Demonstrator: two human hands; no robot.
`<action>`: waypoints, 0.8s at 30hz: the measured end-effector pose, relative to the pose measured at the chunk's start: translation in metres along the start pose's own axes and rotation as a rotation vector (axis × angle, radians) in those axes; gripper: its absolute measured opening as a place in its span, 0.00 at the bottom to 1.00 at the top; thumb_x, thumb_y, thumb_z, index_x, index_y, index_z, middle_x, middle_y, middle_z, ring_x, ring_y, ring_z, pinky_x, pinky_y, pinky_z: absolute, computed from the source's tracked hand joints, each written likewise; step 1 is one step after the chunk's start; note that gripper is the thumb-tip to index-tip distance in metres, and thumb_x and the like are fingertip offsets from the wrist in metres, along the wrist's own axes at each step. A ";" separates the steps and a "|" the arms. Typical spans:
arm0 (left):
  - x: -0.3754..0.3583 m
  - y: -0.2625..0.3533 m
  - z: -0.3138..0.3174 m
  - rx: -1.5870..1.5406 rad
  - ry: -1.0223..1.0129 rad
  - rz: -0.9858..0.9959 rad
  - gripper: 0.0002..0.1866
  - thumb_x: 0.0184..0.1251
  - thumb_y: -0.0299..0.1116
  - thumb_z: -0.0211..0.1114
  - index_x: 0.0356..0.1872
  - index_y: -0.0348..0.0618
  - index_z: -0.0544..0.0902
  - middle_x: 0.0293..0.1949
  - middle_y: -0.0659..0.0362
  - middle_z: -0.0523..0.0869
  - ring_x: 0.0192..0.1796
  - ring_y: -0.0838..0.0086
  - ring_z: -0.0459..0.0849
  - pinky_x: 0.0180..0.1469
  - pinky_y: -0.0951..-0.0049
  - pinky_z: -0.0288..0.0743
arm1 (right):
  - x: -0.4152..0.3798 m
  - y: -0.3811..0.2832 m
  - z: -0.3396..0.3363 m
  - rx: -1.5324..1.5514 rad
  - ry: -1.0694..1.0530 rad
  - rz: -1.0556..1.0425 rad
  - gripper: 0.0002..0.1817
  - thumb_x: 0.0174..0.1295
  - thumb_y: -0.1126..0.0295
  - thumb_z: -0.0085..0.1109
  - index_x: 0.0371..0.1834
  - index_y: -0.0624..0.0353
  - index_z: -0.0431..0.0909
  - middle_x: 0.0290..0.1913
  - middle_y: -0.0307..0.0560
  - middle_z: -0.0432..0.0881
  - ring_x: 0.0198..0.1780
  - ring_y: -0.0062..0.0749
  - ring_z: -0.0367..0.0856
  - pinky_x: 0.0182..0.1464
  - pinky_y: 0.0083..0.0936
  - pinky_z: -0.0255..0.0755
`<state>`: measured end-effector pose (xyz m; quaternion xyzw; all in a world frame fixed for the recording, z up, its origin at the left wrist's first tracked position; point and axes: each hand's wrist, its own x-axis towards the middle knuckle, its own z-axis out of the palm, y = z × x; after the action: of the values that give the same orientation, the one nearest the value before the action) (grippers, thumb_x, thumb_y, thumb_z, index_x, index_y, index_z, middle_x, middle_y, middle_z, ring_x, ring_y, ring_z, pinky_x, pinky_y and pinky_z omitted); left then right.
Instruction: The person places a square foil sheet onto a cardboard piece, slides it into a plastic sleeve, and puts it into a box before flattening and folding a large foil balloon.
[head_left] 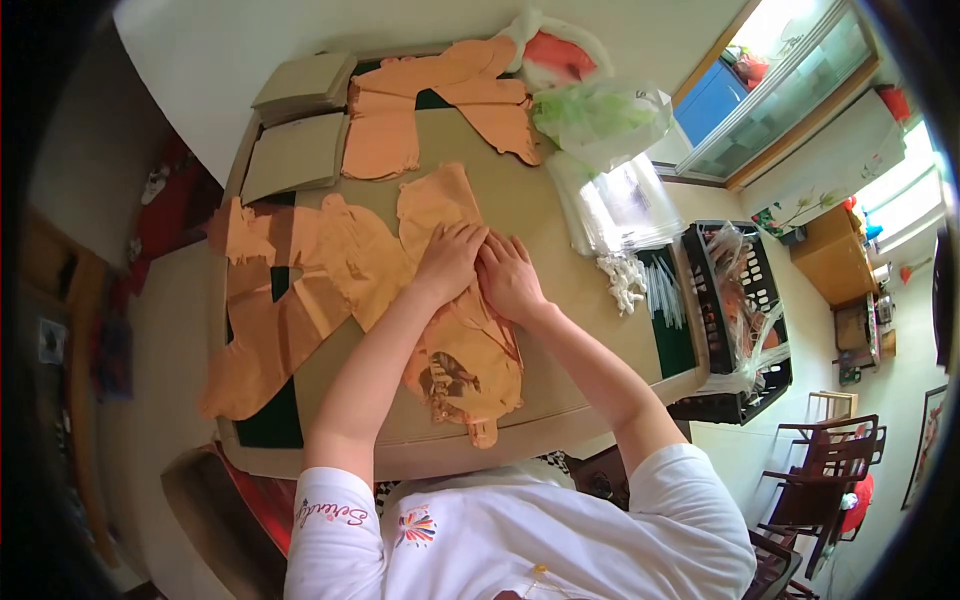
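Note:
An orange flat foil piece (470, 365) with a dark printed figure near its lower end lies on the table in front of me. Both hands rest on its upper middle part, side by side and touching at the fingertips. My left hand (449, 262) lies palm down with its fingers pointing up and right. Beside it, my right hand (510, 277) is also palm down, its fingers slightly apart. What is under the palms is hidden. More orange foil pieces (355, 250) overlap it on the left.
Cardboard stacks (295, 155) sit at the back left, next to further orange pieces (385, 130). Clear plastic bags (630, 205), a green-tinted bag (600, 120), thin clear tubes (664, 292) and white curled items (624, 280) lie on the right. A black crate (708, 300) stands beyond the table's right edge.

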<state>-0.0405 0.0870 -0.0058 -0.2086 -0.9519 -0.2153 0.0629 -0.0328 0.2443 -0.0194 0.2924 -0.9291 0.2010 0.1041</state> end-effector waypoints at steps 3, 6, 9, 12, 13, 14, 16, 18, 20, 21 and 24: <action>0.006 -0.010 0.001 0.094 0.012 0.075 0.26 0.63 0.29 0.59 0.65 0.41 0.71 0.66 0.55 0.73 0.72 0.62 0.64 0.73 0.53 0.53 | 0.000 0.000 -0.002 0.006 -0.006 -0.003 0.21 0.68 0.67 0.47 0.62 0.62 0.68 0.69 0.55 0.68 0.73 0.47 0.61 0.73 0.49 0.52; 0.014 -0.021 0.002 0.124 0.012 0.153 0.28 0.61 0.31 0.62 0.64 0.42 0.72 0.66 0.56 0.73 0.71 0.63 0.65 0.73 0.53 0.53 | 0.001 0.000 -0.002 -0.014 -0.023 0.003 0.20 0.68 0.67 0.46 0.61 0.63 0.68 0.70 0.55 0.67 0.73 0.46 0.60 0.73 0.49 0.52; 0.021 -0.033 0.004 0.148 0.035 0.191 0.30 0.59 0.32 0.65 0.65 0.43 0.72 0.67 0.57 0.73 0.71 0.63 0.66 0.73 0.53 0.53 | 0.000 0.000 -0.002 -0.008 -0.024 0.007 0.22 0.68 0.67 0.46 0.64 0.64 0.67 0.70 0.55 0.66 0.73 0.46 0.60 0.74 0.49 0.51; 0.034 -0.043 0.002 0.191 0.009 0.154 0.29 0.61 0.32 0.62 0.66 0.45 0.71 0.67 0.57 0.73 0.71 0.64 0.66 0.72 0.52 0.53 | 0.000 -0.001 -0.003 0.005 -0.025 0.003 0.24 0.68 0.67 0.46 0.66 0.64 0.66 0.70 0.54 0.66 0.74 0.46 0.60 0.74 0.49 0.51; 0.040 -0.045 0.000 0.205 -0.010 0.131 0.28 0.63 0.32 0.61 0.66 0.46 0.70 0.67 0.57 0.73 0.71 0.64 0.67 0.72 0.52 0.54 | 0.000 -0.001 -0.004 0.007 -0.030 0.006 0.24 0.68 0.67 0.46 0.67 0.64 0.65 0.70 0.54 0.66 0.74 0.45 0.60 0.74 0.49 0.51; 0.046 -0.052 0.003 0.224 0.009 0.131 0.27 0.64 0.33 0.59 0.66 0.46 0.70 0.67 0.57 0.73 0.71 0.64 0.66 0.72 0.51 0.54 | 0.000 -0.001 -0.004 0.007 -0.036 0.009 0.25 0.68 0.67 0.45 0.68 0.64 0.65 0.70 0.54 0.66 0.74 0.45 0.60 0.74 0.49 0.51; 0.060 -0.065 0.008 0.260 0.047 0.132 0.25 0.67 0.33 0.55 0.67 0.46 0.69 0.68 0.57 0.72 0.72 0.63 0.66 0.71 0.50 0.55 | 0.000 -0.001 -0.004 0.007 -0.043 0.017 0.25 0.68 0.68 0.46 0.68 0.64 0.65 0.70 0.54 0.66 0.74 0.45 0.59 0.74 0.49 0.51; 0.071 -0.069 0.007 0.245 0.033 0.045 0.23 0.69 0.33 0.51 0.66 0.46 0.69 0.69 0.55 0.71 0.73 0.62 0.65 0.71 0.49 0.56 | 0.000 -0.001 -0.003 0.002 -0.033 0.020 0.24 0.68 0.68 0.46 0.67 0.63 0.66 0.70 0.53 0.67 0.73 0.45 0.61 0.74 0.48 0.52; 0.083 -0.073 0.007 0.274 0.071 -0.012 0.23 0.69 0.33 0.50 0.65 0.45 0.69 0.67 0.55 0.72 0.73 0.62 0.65 0.70 0.46 0.56 | 0.000 -0.001 -0.003 -0.008 -0.005 0.017 0.23 0.69 0.67 0.48 0.66 0.62 0.67 0.68 0.53 0.69 0.71 0.45 0.63 0.73 0.47 0.53; 0.089 -0.078 0.008 0.310 0.117 -0.027 0.23 0.69 0.32 0.52 0.65 0.45 0.69 0.66 0.54 0.73 0.72 0.63 0.65 0.70 0.45 0.56 | 0.000 -0.001 -0.003 -0.002 0.002 0.011 0.23 0.69 0.67 0.48 0.66 0.62 0.67 0.68 0.53 0.69 0.71 0.45 0.63 0.73 0.47 0.53; 0.092 -0.084 0.001 0.267 0.262 -0.098 0.23 0.66 0.30 0.56 0.63 0.42 0.70 0.60 0.52 0.76 0.68 0.60 0.69 0.67 0.46 0.59 | -0.001 -0.001 -0.005 0.012 0.014 0.003 0.24 0.69 0.67 0.48 0.67 0.62 0.67 0.68 0.53 0.70 0.71 0.45 0.63 0.73 0.47 0.54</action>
<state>-0.1589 0.0528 -0.0200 -0.1220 -0.9647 -0.1153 0.2029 -0.0308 0.2459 -0.0147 0.2904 -0.9276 0.2086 0.1084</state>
